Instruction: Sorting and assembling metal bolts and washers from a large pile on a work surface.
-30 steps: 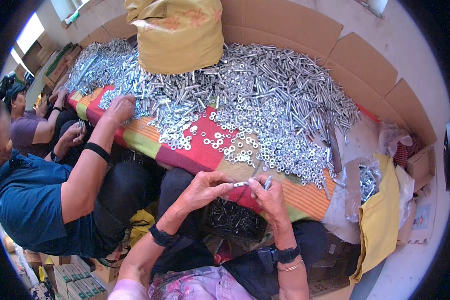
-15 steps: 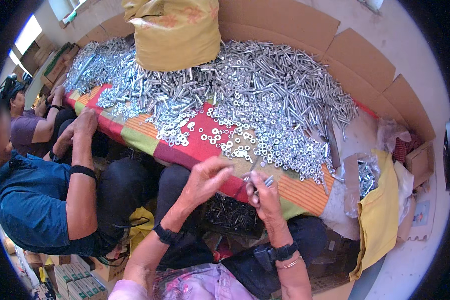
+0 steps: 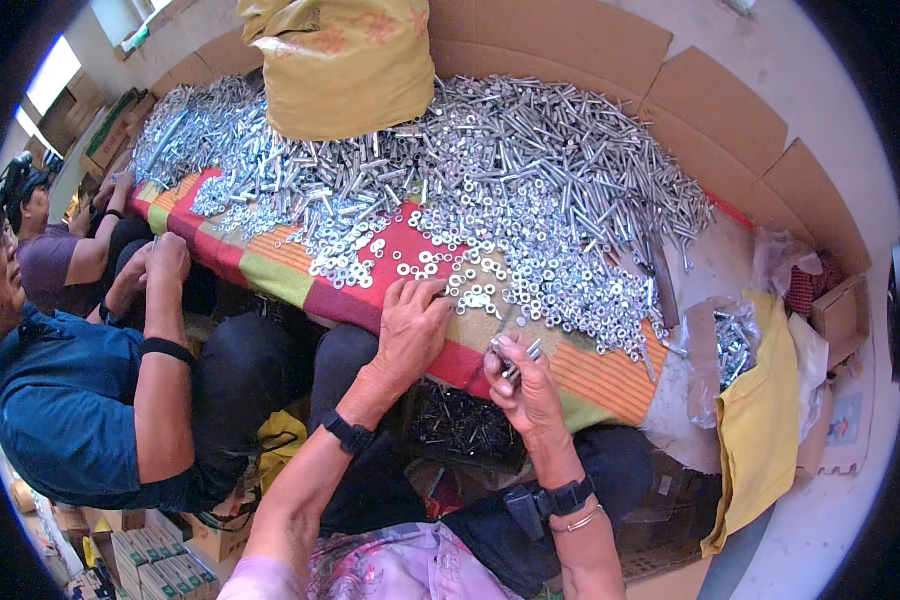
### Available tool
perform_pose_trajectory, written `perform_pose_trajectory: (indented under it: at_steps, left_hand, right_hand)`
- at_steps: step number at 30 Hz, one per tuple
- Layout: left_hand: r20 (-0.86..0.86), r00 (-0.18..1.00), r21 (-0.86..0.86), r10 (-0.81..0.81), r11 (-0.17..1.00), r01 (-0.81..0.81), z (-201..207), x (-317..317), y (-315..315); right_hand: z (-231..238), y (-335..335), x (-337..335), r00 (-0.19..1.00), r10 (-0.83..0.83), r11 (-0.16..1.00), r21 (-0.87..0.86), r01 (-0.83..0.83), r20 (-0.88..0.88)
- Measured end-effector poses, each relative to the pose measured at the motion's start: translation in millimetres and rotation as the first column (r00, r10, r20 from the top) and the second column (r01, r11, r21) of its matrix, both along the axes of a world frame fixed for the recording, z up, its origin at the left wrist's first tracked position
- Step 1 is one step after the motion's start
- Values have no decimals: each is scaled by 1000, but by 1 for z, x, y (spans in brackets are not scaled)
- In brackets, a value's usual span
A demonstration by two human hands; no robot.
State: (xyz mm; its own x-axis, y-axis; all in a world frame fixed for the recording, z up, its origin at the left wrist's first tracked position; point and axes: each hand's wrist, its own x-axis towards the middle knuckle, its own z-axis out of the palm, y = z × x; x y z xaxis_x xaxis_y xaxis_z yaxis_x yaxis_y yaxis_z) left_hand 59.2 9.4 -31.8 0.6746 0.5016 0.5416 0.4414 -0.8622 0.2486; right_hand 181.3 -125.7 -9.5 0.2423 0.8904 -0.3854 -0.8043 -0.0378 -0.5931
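Note:
My left hand (image 3: 413, 325) is over the near edge of a patchwork cloth (image 3: 355, 312), back up, its fingers bent and somewhat apart. Its fingertips reach loose flat washers (image 3: 427, 262), and nothing shows held in them. To its right, raised just off the cloth's front edge, my right hand (image 3: 526, 388) is closed around a few short silver metal bolts (image 3: 533, 352); their ends stick out between thumb and fingers. Small nuts (image 3: 595, 305) lie heaped beyond that hand. Behind them spreads a large pile of metal rods and sleeves (image 3: 550, 150).
A yellow sack (image 3: 345, 80) stands on the pile, with cardboard (image 3: 555, 40) along the wall. At right are a clear bag of metal parts (image 3: 735, 345) and yellow cloth (image 3: 755, 430). A dark bin (image 3: 465, 425) sits below. Two people work at left, the nearer in a blue shirt (image 3: 60, 400).
My left hand has moved forward and slightly up to the washers, away from my right hand. The right hand has shifted little, still gripping the bolts. The nearer co-worker's head has come up.

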Motion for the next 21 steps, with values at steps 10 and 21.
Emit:
perform_pose_trajectory:
  at_steps: [10, 21]
  left_hand:
    - [70, 996, -40, 55, 998, -53, 2, 0, -27]
    - [40, 995, -50, 91, 995, -89, 0, 7, -23]
  right_hand:
    - [-13, -3, 11, 996, -83, 996, 22, 84, -21]
    - [-15, -7, 15, 995, -96, 995, 27, 97, -40]
